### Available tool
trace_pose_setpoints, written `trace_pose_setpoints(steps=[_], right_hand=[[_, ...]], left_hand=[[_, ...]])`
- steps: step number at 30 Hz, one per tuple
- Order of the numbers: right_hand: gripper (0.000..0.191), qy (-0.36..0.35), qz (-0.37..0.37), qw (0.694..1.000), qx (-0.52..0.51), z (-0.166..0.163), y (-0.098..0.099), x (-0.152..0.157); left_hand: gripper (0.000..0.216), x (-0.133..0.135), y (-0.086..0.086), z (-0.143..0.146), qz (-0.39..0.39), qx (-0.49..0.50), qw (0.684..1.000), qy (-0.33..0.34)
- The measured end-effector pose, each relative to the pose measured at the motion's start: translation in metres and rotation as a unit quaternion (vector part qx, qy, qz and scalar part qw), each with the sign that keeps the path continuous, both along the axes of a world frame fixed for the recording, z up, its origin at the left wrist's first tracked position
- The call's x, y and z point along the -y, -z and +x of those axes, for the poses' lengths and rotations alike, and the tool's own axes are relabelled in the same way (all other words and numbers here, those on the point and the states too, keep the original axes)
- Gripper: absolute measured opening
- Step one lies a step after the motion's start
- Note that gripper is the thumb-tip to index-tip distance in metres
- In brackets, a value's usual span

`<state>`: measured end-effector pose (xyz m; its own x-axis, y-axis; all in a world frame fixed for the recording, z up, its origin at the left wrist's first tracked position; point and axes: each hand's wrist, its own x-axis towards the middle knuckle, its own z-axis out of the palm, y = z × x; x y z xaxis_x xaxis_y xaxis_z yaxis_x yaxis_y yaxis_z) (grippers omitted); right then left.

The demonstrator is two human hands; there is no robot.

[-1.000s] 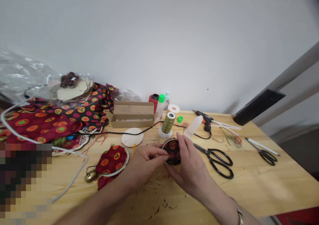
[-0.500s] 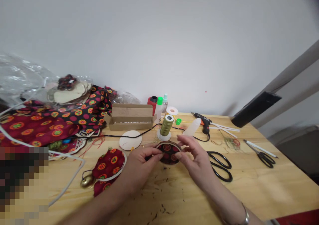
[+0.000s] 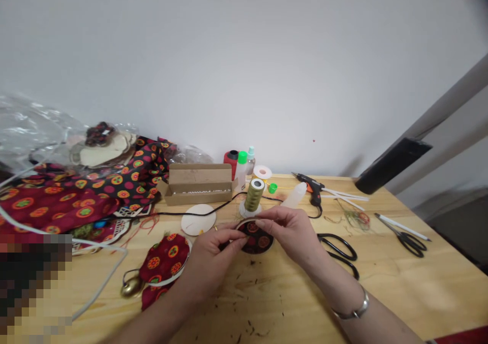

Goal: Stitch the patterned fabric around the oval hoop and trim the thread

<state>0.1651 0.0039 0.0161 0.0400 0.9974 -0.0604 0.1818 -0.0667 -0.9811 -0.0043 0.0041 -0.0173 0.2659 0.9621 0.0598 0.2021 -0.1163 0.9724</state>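
Observation:
Both my hands meet over a small round disc covered in dark fabric with red and orange circles (image 3: 259,240), held just above the wooden table (image 3: 381,283). My left hand (image 3: 213,250) pinches its left edge with thumb and fingers closed. My right hand (image 3: 292,229) grips the top and right edge, fingers curled over the rim. A spool of olive-green thread (image 3: 254,195) stands right behind the disc. A second fabric-covered round (image 3: 163,260) with a brass bell (image 3: 131,287) lies to the left of my left forearm.
Black scissors (image 3: 343,257) lie right of my right hand; smaller scissors (image 3: 407,240) and a glue gun (image 3: 312,189) lie farther right. An open cardboard box (image 3: 198,184), plain round disc (image 3: 198,219), bottles (image 3: 242,163), patterned cloth (image 3: 76,191) and plastic bags (image 3: 30,125) fill the left back.
My right hand has slid from covering the disc's right face to gripping its top edge. The disc has tilted flatter and shifted slightly left; the left hand keeps its pinch.

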Motion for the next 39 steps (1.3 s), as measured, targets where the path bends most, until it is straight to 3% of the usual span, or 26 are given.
trace_pose_setpoints(steps=[5, 9, 15, 20, 23, 39], right_hand=[[0.013, 0.009, 0.010, 1.000, -0.008, 0.003, 0.010, -0.003], [0.010, -0.018, 0.033, 0.999, 0.034, 0.009, 0.013, 0.001], [0.007, -0.097, 0.136, 0.978, 0.128, 0.009, 0.009, 0.011], [0.008, -0.135, 0.152, 0.969, 0.139, 0.008, 0.012, 0.013], [0.009, -0.150, 0.170, 0.962, 0.149, 0.008, 0.013, 0.013], [0.006, -0.130, 0.201, 0.953, 0.186, 0.007, 0.019, 0.014]], left_hand=[[0.014, -0.001, 0.001, -0.001, 0.010, 0.024, 1.000, 0.007], [0.010, -0.003, -0.003, -0.005, 0.029, 0.027, 0.999, -0.038], [0.013, -0.005, -0.012, -0.007, -0.046, -0.020, 0.997, -0.051], [0.022, -0.005, -0.011, -0.006, -0.060, -0.016, 0.996, -0.060], [0.014, -0.005, -0.012, -0.005, -0.064, -0.021, 0.996, -0.052], [0.016, -0.005, -0.013, -0.007, -0.033, -0.064, 0.997, -0.018]])
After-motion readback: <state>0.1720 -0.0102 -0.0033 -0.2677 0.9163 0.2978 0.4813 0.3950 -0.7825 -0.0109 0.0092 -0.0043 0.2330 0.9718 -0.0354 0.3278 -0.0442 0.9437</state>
